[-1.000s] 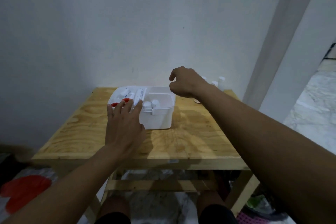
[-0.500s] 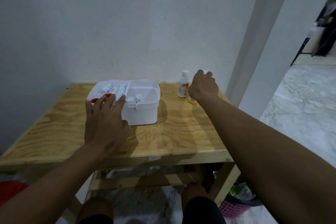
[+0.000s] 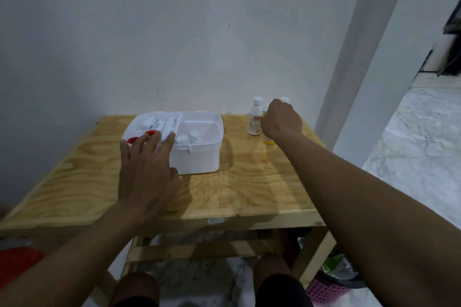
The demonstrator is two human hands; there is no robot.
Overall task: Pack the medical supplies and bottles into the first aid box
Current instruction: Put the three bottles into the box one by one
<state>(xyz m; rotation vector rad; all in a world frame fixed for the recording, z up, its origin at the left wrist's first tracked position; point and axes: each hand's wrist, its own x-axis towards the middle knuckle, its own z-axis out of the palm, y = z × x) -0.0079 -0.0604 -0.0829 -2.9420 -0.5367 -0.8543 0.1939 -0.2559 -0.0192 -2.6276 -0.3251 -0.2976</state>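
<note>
The open white box on the desk holds red-capped jars, white tubes and small white bottles. The left hand rests on its near edge, fingers straight and spread. The right hand curls its fingers round a yellow bottle beside a white bottle, right of the box.

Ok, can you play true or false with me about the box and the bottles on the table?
The first aid box is open. True.
The left hand holds a bottle. False: its straight fingers rest on the box's near edge.
The white bottle stands on the table, outside the box. True.
The right hand is inside the box. False: it curls over the yellow bottle, beside the white bottle.
</note>
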